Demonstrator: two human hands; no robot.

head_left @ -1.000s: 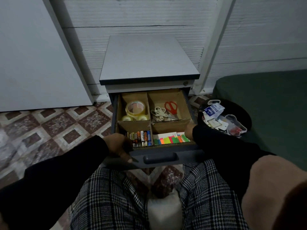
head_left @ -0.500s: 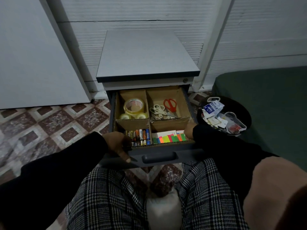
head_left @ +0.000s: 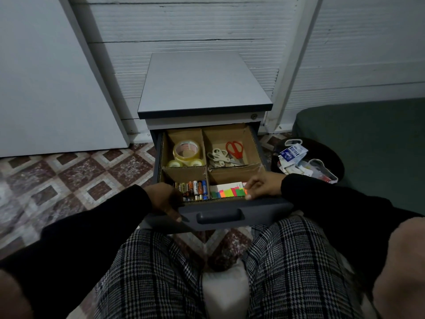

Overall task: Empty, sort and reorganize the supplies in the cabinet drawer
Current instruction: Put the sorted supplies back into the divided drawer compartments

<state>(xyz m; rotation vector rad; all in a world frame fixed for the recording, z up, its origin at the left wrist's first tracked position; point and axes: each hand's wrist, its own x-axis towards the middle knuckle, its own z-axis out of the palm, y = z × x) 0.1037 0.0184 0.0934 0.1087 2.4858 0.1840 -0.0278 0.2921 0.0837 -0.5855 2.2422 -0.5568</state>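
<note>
The grey cabinet's (head_left: 202,84) top drawer (head_left: 264,208) stands pulled out, lined with a cardboard divider of four compartments. Tape rolls (head_left: 185,150) sit back left. Red scissors (head_left: 234,149) and white scissors (head_left: 218,156) lie back right. Batteries (head_left: 195,188) fill the front left, and coloured sticky notes (head_left: 226,191) the front right. My left hand (head_left: 163,199) grips the drawer's front panel at its left end, with a finger down the face. My right hand (head_left: 262,185) curls over the front right corner of the rim, fingertips beside the sticky notes.
A dark round bin (head_left: 335,162) holding discarded packaging stands on the floor right of the cabinet. A green cushion (head_left: 368,146) lies behind it. A white panel (head_left: 46,77) leans against the wall on the left. My knees in checked trousers are under the drawer front.
My right hand has come from the drawer's right side wall to its front right corner and shows more. The left hand keeps its grip; the view has shifted slightly.
</note>
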